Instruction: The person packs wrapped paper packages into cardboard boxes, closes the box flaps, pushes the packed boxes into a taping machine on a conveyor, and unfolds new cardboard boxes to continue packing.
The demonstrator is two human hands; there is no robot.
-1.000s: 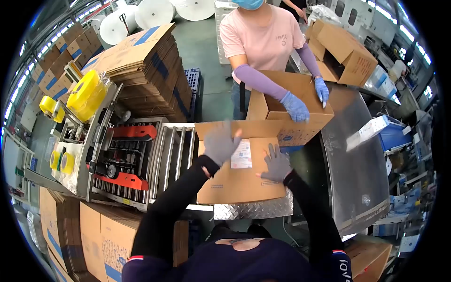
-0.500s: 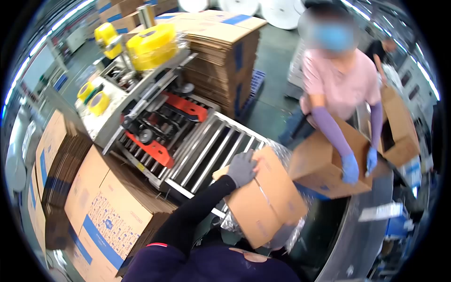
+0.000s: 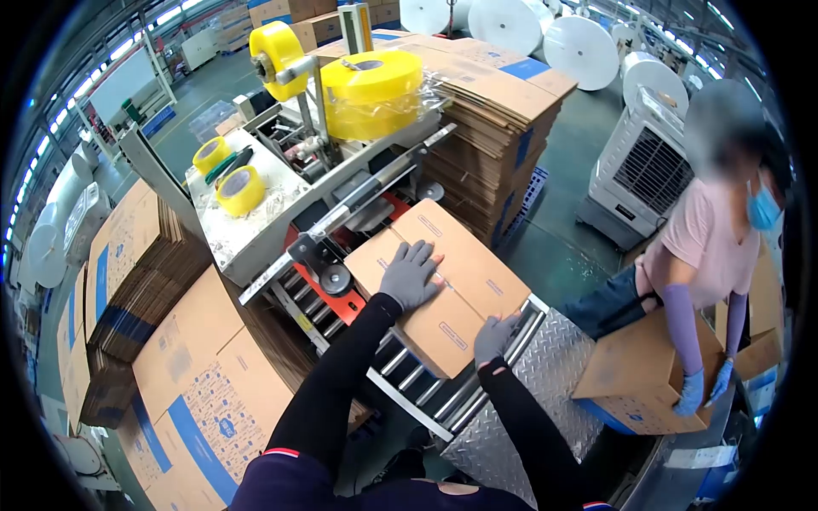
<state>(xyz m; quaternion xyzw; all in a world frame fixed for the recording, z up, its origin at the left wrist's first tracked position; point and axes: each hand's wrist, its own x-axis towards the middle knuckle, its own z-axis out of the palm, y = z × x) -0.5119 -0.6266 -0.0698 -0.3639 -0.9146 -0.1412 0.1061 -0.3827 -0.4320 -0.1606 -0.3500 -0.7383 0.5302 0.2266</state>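
One head-worn camera looks forward and steeply down over the wearer's black sleeves [image 3: 332,387] — close above the carton [image 3: 464,298] in mid-picture — and its wide, round-edged view faces across the floor [image 3: 558,243] to white rolls [image 3: 582,53] beyond.

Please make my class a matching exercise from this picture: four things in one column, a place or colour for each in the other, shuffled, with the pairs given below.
Column one
1. Wearer's left hand
2. Wearer's right hand
3. Closed carton
4. Large tape rolls

Column two
A. Resting on metal rollers
B. Yellow
C. Spread on the carton's top
D. At the carton's edge nearest the textured metal plate

Pairs: 1-C, 2-D, 3-A, 4-B
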